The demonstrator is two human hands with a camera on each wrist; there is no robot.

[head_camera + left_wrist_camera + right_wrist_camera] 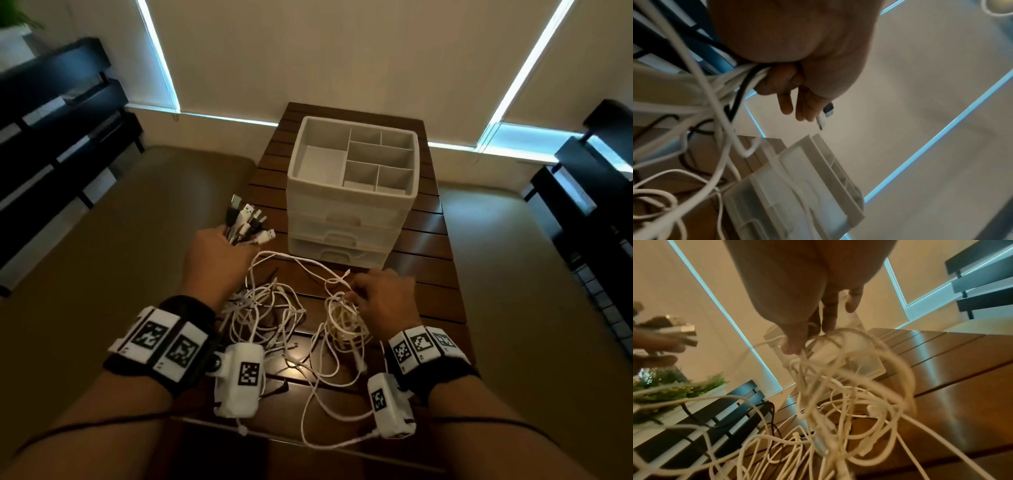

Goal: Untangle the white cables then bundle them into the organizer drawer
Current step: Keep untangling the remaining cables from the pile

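A tangle of white cables [274,308] lies on the brown slatted table [428,246], in front of a white organizer [352,192] with three shut drawers and an open divided top tray. My left hand [219,253] grips a bunch of cable ends, white and black, with their USB plugs [246,219] sticking up left of the organizer. From the left wrist, my fingers [785,91] curl round that bunch [740,81]. My right hand [380,294] pinches strands of a coiled white cable clump [346,322]; the right wrist view shows the thumb [791,344] and fingers on the loops [849,378].
Black slatted benches stand at the left [51,120] and right [589,178]. Beige cushions [137,222] flank the narrow table. Blinds with bright edges fill the back wall. A green plant [674,389] shows in the right wrist view.
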